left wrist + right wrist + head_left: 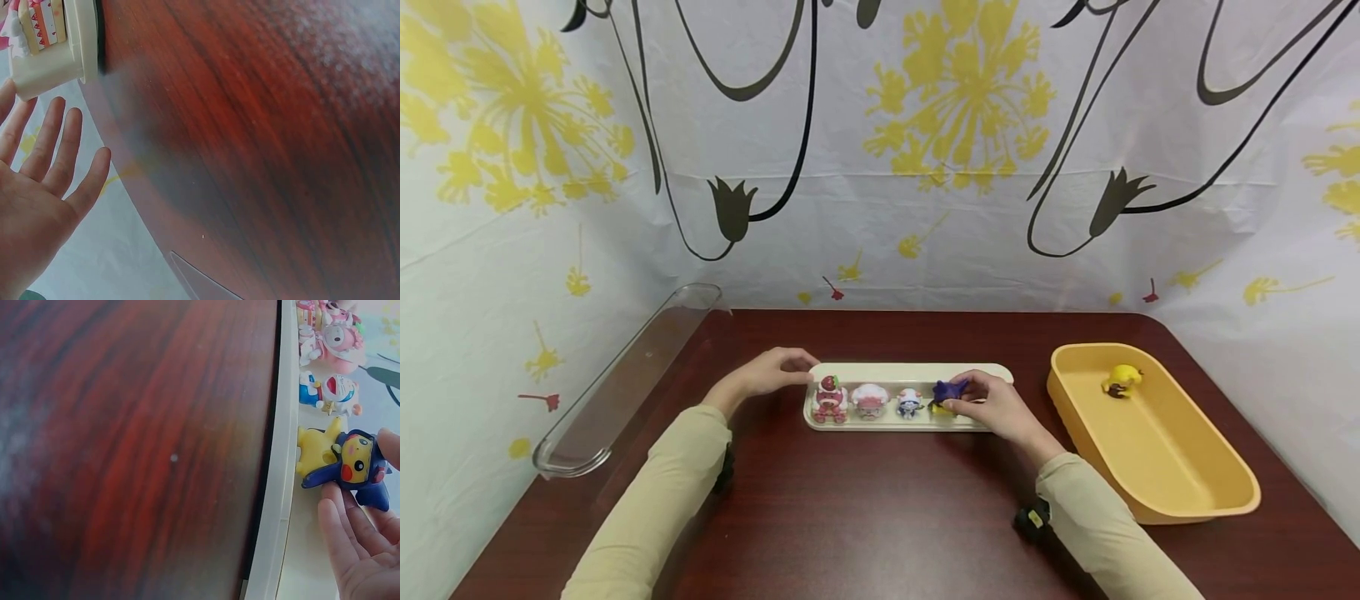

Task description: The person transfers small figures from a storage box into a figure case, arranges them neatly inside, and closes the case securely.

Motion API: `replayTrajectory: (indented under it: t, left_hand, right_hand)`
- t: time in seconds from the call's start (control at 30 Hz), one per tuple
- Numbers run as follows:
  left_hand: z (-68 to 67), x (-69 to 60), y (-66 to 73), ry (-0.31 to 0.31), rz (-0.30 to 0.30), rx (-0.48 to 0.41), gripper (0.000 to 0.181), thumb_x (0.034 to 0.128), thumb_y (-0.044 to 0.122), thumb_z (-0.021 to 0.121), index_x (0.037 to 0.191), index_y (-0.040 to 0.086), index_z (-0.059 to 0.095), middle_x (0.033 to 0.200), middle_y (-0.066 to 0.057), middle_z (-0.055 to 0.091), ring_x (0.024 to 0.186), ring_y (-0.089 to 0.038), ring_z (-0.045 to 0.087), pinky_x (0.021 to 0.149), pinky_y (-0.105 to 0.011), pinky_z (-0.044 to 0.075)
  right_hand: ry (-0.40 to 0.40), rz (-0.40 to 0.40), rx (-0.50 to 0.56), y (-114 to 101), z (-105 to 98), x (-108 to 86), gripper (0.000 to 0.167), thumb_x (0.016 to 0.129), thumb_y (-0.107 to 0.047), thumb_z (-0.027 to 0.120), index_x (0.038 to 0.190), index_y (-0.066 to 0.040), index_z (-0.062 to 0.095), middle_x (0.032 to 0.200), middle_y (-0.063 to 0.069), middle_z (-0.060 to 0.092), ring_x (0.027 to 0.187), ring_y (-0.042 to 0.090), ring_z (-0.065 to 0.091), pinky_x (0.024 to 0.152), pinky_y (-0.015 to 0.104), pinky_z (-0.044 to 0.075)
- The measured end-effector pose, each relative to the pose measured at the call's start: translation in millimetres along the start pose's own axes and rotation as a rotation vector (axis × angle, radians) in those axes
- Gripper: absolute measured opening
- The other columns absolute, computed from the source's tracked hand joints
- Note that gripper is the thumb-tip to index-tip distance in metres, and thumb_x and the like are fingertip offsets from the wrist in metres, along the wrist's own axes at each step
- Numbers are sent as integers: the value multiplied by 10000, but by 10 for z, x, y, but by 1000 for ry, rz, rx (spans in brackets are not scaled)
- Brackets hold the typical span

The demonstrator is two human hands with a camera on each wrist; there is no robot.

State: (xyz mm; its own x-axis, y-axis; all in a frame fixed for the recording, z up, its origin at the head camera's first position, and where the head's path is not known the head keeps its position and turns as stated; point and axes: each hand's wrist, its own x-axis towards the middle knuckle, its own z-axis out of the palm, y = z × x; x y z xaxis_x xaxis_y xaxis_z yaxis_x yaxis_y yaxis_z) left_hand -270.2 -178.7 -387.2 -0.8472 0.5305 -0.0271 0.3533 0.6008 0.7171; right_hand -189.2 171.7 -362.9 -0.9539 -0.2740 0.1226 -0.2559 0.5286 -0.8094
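Note:
A long cream tray (880, 372) lies on the table with several toy figurines in a row. My right hand (1000, 408) pinches a Pikachu figurine (356, 456) in a dark blue hooded outfit between thumb and fingers, upright at the tray's right part. To its left come a small blue-and-white figurine (909, 404), a pale pink one (870, 401) and a pink one with a strawberry on top (830, 400). With fingers spread and fairly straight, my left hand (44, 181) touches the tray's left end with its fingertips.
On the right stands a yellow bin (1157, 442) with one yellow figurine (1123, 380) inside. A clear plastic lid-like tray (632, 375) lies along the table's left edge. Patterned white cloth (850, 133) hangs behind the dark wooden table (850, 517).

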Motion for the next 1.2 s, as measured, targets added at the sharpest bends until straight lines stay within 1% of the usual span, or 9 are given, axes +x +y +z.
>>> replayTrajectory:
  t: [0.3,0.43,0.5,0.67,0.77,0.87,0.97,1.07,1.2]
  left_hand:
    - [17,20,-27,8,-5,-4,287,862,197,584,1104,41,586,1008,-61,587,965,-228,517,850,-425,375]
    - [15,23,-24,5,1,-4,283,864,185,582,1105,36,584,1002,-59,589,960,-226,520,848,-420,377]
    - [13,20,-17,3,3,-2,283,863,185,583,1104,37,585,1000,-54,590,958,-222,520,848,-417,377]
    - [13,2,2,4,1,3,278,860,204,588,1096,59,591,1001,-46,588,957,-216,521,843,-412,382]
    - [16,-2,-3,5,0,4,268,860,204,588,1092,68,593,1002,-48,588,958,-216,522,840,-410,385]
    - [20,3,-17,6,0,-2,264,861,202,586,1088,69,594,1004,-53,588,964,-221,522,844,-415,381]
    - [19,7,-25,6,3,-7,265,861,202,586,1088,66,594,1005,-59,587,970,-227,517,848,-423,375]
    - [14,3,-22,7,-1,-7,264,861,202,586,1090,71,594,1005,-57,586,971,-224,514,849,-422,374]
    - [2,-3,-16,2,-9,1,263,862,208,585,1093,83,592,1006,-44,584,966,-207,512,844,-406,380]
  right_hand:
    - [-15,-17,-13,13,-8,-6,290,775,-95,678,1003,49,570,875,137,585,813,267,557,678,328,452]
    - [-26,-20,-11,47,-16,7,303,771,-104,684,1010,41,567,870,136,583,813,276,561,674,343,455]
    - [-34,-18,-12,126,-13,32,318,773,-136,688,1020,25,570,864,120,586,814,265,564,674,339,454]
    - [-33,-36,-55,338,-12,96,375,771,-238,692,1050,-17,575,864,55,600,807,192,575,670,306,455]
    - [-11,-52,-80,367,-43,106,397,765,-272,694,1055,-25,578,870,38,608,808,176,585,684,317,460]
    - [19,-54,-106,344,-101,102,414,762,-310,690,1060,-42,583,893,36,615,832,177,590,709,338,462]
    - [54,-67,-139,299,-196,100,424,771,-344,673,1061,-48,585,931,55,619,848,189,593,706,355,467]
    - [92,-84,-161,232,-320,109,408,788,-356,650,1055,-54,587,965,77,616,848,198,593,699,360,467]
    - [141,-88,-191,93,-536,118,378,824,-354,610,1054,-55,584,962,82,617,839,204,583,700,362,451]
